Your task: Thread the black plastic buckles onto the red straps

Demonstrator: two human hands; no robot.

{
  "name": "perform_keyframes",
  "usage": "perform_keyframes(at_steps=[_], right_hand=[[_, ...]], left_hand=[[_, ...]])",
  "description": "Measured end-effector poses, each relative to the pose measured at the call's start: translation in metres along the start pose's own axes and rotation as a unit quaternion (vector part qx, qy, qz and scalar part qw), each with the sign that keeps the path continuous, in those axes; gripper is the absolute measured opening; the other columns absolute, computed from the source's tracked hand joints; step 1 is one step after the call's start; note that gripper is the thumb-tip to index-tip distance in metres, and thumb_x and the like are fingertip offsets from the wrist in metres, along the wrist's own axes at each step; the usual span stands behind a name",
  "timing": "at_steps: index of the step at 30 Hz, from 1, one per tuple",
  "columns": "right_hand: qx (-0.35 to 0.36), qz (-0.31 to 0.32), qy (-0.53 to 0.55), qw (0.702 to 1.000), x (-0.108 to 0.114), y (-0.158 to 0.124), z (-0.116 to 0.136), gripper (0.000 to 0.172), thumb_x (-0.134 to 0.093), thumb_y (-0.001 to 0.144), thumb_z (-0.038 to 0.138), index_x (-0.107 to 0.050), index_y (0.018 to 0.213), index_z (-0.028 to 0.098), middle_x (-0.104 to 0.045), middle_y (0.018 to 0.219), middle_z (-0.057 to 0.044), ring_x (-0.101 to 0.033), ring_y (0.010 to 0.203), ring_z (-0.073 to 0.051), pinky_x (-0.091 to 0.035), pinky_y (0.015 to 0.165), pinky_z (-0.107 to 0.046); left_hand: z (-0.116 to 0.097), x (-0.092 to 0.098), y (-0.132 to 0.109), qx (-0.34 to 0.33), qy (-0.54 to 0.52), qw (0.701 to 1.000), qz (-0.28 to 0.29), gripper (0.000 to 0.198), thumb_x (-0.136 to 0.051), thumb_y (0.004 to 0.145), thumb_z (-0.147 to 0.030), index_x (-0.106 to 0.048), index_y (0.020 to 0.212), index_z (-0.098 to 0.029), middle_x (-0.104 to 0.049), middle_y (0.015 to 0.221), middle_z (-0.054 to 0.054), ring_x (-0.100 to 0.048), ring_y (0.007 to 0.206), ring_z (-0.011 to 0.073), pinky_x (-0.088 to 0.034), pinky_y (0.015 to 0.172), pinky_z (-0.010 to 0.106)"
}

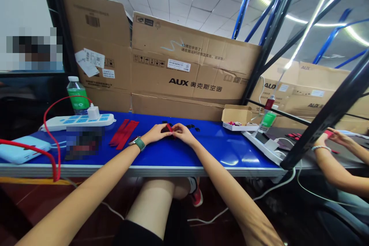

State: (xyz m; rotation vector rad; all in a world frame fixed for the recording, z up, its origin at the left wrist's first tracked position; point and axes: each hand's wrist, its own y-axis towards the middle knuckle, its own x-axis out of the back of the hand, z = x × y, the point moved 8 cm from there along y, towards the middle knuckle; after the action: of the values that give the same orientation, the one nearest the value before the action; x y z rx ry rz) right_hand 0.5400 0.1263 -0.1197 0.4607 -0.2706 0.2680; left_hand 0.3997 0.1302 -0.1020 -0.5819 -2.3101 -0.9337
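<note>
Over the middle of the blue tabletop point(184, 153), my left hand point(157, 133) and my right hand point(184, 133) meet with fingers pinched together. Between them is a small red strip point(169, 127), its far end poking up past the fingertips; most of it is hidden by the fingers. A green-banded watch point(139, 143) is on my left wrist. Left of that hand lie several flat red strips point(124, 133), side by side and partly overlapping. Small black pieces point(193, 127), too small to name, lie just beyond my right hand.
At the left are a white power strip point(80, 121), a light blue power bank point(24, 149), a red cable point(59, 150) and a bottle point(77, 94). An open small carton point(239, 119) stands back right, near a metal post point(305, 134). A co-worker's hands point(331, 138) are beyond it.
</note>
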Motion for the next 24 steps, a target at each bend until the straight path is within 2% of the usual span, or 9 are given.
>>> perform_keyframes(at_steps=[3,5,8,11,16,20,24], right_hand=[[0.012,-0.018,-0.023,0.999,0.002,-0.002,0.006,0.035,-0.068,0.081,0.041,-0.058,0.107,0.02,-0.064,0.1,-0.003,-0.063,0.073,-0.012,-0.055,0.068,-0.026],[0.043,-0.029,-0.04,0.998,0.003,-0.004,0.015,0.042,-0.07,0.081,0.042,-0.057,0.116,0.022,-0.064,0.109,-0.005,-0.065,0.08,-0.013,-0.055,0.075,-0.028],[0.093,-0.019,-0.072,0.993,-0.002,-0.008,0.03,0.05,-0.075,0.078,0.038,-0.057,0.121,0.023,-0.065,0.11,-0.005,-0.065,0.09,-0.016,-0.054,0.086,-0.031],[0.092,-0.017,-0.098,0.991,-0.004,-0.009,0.034,0.044,-0.074,0.078,0.036,-0.06,0.118,0.023,-0.067,0.103,-0.004,-0.066,0.088,-0.017,-0.055,0.082,-0.03],[0.085,-0.051,-0.125,0.987,0.001,-0.009,0.033,0.034,-0.068,0.081,0.028,-0.062,0.114,0.023,-0.07,0.094,-0.001,-0.067,0.085,-0.016,-0.056,0.081,-0.03],[0.136,-0.032,-0.162,0.977,-0.005,-0.01,0.039,0.029,-0.06,0.085,0.021,-0.064,0.114,0.023,-0.07,0.101,-0.003,-0.068,0.091,-0.016,-0.055,0.084,-0.029],[0.171,-0.032,-0.213,0.962,-0.008,-0.011,0.041,0.03,-0.067,0.084,0.023,-0.067,0.114,0.024,-0.069,0.101,-0.004,-0.066,0.091,-0.017,-0.055,0.084,-0.029]], left_hand=[[-0.002,-0.002,0.0,-0.01,-0.014,1.0,0.012,0.038,-0.063,0.086,-0.053,-0.069,0.1,-0.018,-0.074,0.096,0.006,-0.067,0.086,0.0229,-0.049,0.079,0.029],[-0.002,-0.005,0.0,-0.016,-0.014,0.999,0.028,0.036,-0.062,0.087,-0.051,-0.07,0.099,-0.018,-0.075,0.094,0.005,-0.067,0.085,0.0229,-0.048,0.077,0.028],[-0.003,-0.007,0.0,-0.023,-0.006,0.999,0.037,0.035,-0.062,0.086,-0.05,-0.071,0.094,-0.017,-0.075,0.092,0.006,-0.067,0.082,0.0238,-0.048,0.074,0.028],[-0.004,-0.008,0.0,-0.029,-0.004,0.999,0.038,0.034,-0.065,0.084,-0.048,-0.072,0.096,-0.017,-0.075,0.097,0.007,-0.067,0.085,0.025,-0.049,0.077,0.029],[-0.003,-0.014,-0.001,-0.024,0.008,0.998,0.054,0.042,-0.07,0.079,-0.047,-0.069,0.107,-0.015,-0.074,0.1,0.008,-0.067,0.088,0.0248,-0.05,0.081,0.032],[0.004,-0.017,0.001,0.002,-0.001,0.998,0.059,0.036,-0.068,0.08,-0.045,-0.07,0.099,-0.014,-0.075,0.095,0.008,-0.068,0.087,0.0257,-0.051,0.081,0.034],[0.011,-0.018,0.003,0.004,-0.012,0.998,0.056,0.034,-0.068,0.079,-0.041,-0.071,0.102,-0.015,-0.075,0.103,0.009,-0.068,0.093,0.027,-0.051,0.086,0.035]])
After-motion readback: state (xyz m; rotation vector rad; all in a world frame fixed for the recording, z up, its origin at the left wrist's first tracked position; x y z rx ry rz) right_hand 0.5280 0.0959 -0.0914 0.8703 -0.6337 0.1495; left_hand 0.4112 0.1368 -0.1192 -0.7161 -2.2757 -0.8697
